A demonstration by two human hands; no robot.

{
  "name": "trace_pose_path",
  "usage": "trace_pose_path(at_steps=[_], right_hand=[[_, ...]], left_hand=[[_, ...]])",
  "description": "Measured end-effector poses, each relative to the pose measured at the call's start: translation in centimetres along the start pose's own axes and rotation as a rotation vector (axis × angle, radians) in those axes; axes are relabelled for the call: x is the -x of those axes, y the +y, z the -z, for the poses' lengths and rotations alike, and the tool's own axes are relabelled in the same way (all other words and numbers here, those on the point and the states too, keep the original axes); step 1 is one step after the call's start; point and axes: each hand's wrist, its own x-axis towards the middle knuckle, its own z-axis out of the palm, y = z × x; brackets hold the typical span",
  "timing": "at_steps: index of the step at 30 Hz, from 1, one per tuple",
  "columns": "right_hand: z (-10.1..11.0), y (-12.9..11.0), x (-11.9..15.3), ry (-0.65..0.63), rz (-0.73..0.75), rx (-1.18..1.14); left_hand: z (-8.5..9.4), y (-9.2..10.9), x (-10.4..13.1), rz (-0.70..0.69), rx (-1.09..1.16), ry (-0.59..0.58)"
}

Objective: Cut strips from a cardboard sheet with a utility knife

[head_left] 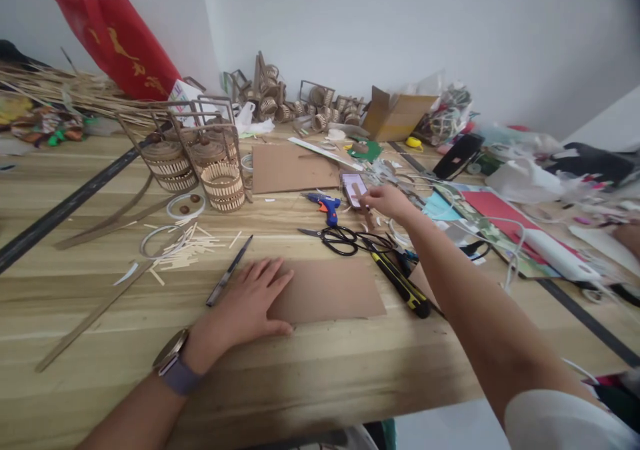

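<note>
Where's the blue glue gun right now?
The blue glue gun lies mid-table, just above the black scissors and left of the phone that the right hand touches.

Worktable layout, seen from the near edge

Lay flat on cardboard sheet point(327, 290): left hand point(247, 307); rested behind scissors point(336, 238), on phone point(354, 190): right hand point(387, 201); sat right of sheet: utility knife point(400, 283).
</note>
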Motion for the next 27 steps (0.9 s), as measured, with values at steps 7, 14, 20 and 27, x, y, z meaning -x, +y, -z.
trace_pose_path(at_steps=[7, 14, 20, 27], right_hand=[[2.9, 1.9, -0.4, 0.131, 0.053, -0.031], [3.4, 5.4, 3.1, 0.124, 0.004, 0.112], [2.2, 7.4, 9.4, 0.122, -0.036, 0.194], [0.4, 8.1, 15.3, 0.021, 0.077, 0.156]], left_hand=[[0.0, 0.1, 0.0, 0.003, -0.039, -0.015], [0.9, 0.4, -0.1, 0.021, -0.022, -0.076], [0.9, 0.3, -0.1, 0.02, -0.024, -0.074], [1.4, 0.7, -0.2, 0.036, 0.014, -0.095]])
